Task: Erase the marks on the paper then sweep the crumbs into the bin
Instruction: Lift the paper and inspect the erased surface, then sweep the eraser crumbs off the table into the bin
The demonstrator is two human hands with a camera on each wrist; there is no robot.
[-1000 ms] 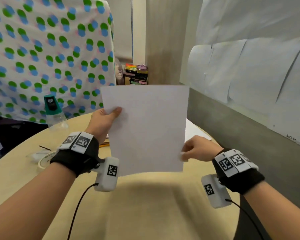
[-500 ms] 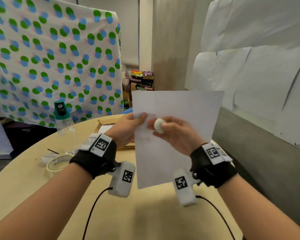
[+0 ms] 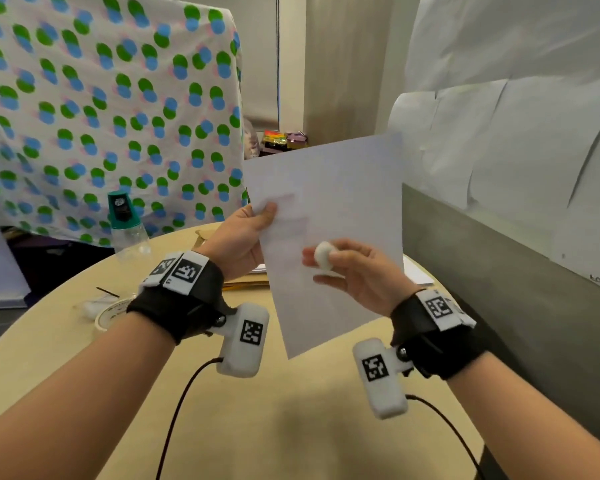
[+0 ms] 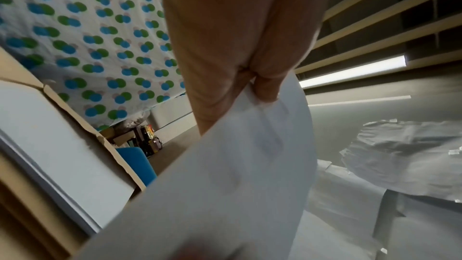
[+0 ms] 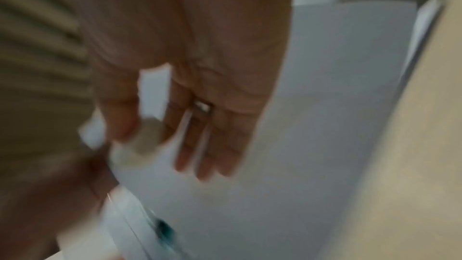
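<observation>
Paper [image 3: 329, 216]: held upright in the air above the counter [image 3: 284, 420], tilted; faint pinkish traces beside the left thumb, otherwise near blank.
Left hand [image 3: 238, 237]: pinches the sheet's left edge between thumb and fingers.
Right hand [image 3: 355, 268]: pinches a small white eraser [image 3: 323, 255] between thumb and forefinger, other fingers extended, in front of the sheet's middle; contact with the sheet cannot be told.
Erasing: judged largely done, or under inspection.
Crumbs: none discernible.
Bin: not in view; sweeping judged not yet begun.
</observation>
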